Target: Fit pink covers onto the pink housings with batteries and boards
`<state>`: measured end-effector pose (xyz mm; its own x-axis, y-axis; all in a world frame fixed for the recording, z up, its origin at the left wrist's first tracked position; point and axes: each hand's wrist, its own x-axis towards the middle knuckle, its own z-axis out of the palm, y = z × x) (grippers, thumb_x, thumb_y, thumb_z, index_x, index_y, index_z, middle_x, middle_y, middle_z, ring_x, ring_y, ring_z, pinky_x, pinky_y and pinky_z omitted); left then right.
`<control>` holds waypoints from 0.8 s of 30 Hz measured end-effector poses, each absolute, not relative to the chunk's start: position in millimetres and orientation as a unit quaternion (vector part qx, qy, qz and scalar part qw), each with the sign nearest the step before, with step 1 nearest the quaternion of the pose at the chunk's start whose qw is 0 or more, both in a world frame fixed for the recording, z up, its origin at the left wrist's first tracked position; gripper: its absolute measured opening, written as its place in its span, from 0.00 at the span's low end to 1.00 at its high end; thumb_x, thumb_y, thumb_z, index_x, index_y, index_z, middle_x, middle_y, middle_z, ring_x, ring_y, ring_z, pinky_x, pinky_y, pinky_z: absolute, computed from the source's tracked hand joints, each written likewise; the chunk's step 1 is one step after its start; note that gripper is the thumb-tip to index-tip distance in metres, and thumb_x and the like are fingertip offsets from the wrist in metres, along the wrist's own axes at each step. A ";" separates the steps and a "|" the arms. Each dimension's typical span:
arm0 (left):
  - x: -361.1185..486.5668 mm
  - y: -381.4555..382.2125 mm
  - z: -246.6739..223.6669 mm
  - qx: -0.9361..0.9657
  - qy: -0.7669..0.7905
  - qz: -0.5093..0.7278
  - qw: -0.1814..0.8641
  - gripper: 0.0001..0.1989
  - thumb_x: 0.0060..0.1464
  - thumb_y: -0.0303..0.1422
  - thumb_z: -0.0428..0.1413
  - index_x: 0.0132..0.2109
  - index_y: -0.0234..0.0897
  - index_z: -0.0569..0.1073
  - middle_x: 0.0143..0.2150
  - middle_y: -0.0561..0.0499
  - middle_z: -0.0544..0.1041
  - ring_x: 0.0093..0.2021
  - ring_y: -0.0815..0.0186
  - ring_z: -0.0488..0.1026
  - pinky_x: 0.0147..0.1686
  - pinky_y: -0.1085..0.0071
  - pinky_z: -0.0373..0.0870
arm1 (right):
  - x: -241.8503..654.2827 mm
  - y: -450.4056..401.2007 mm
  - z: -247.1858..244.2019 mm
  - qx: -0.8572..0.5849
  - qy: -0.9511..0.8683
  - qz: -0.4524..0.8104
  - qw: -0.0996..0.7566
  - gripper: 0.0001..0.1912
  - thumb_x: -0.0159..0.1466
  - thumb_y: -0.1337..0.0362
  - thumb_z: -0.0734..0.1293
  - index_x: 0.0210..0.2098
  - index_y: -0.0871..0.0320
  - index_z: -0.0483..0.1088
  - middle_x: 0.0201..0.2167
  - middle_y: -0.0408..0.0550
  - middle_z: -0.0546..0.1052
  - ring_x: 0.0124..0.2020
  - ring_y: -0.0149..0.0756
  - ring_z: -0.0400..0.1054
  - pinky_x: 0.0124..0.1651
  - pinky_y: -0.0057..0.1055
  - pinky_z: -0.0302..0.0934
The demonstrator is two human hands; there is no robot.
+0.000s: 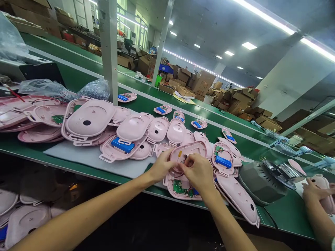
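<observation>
The left hand (161, 166) gripped the edge of a pink shell (188, 149), fingers curled and close together. The right hand (198, 171) was bent over the shell, thumb and first finger pinched tight on thin wires (184, 161) inside it. The shell sat near the front edge of the green belt (146, 101), on top of another open shell (180, 188) with a green board (179, 188) in it.

More pink shells lay all around in piles, too many to count. They were smooth, round plastic with small tabs on the rims. At least eight showed a blue battery (122, 144), a flat block with rounded ends. A white foam sheet (89, 157) lay under some shells. Two crinkly clear bags (95, 90) sat far left. At the right edge, another person's hand (312, 190) held one pink piece (327, 195).
</observation>
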<state>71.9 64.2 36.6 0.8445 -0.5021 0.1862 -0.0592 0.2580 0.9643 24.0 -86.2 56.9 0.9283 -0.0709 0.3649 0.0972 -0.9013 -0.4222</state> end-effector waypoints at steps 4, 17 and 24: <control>73.0 69.9 39.1 0.624 -0.257 -0.149 0.723 0.28 0.41 0.23 0.55 0.53 0.35 0.69 0.45 0.50 0.76 0.44 0.62 0.72 0.44 0.69 0.68 | 20.2 -114.8 61.6 -0.925 -0.022 -0.229 0.304 0.17 0.53 0.55 0.74 0.30 0.57 0.63 0.27 0.40 0.67 0.27 0.30 0.60 0.31 0.29 0.53; 71.2 101.9 58.8 0.765 -0.548 -0.107 0.321 0.29 0.56 0.25 0.47 0.63 0.53 0.59 0.66 0.55 0.59 0.65 0.63 0.58 0.65 0.64 0.55 | -14.8 -130.8 94.0 -0.967 -0.236 0.037 0.094 0.58 0.49 0.41 0.72 0.67 0.67 0.49 0.66 0.62 0.52 0.65 0.54 0.48 0.66 0.46 0.48; 70.5 121.5 48.0 0.776 -0.596 0.105 0.179 0.38 0.51 0.29 0.52 0.68 0.42 0.48 0.70 0.47 0.50 0.68 0.54 0.52 0.64 0.56 0.58 | 7.9 -132.5 44.5 -0.955 -0.289 -0.023 0.059 0.50 0.59 0.44 0.66 0.66 0.72 0.47 0.65 0.64 0.53 0.65 0.56 0.49 0.66 0.49 0.48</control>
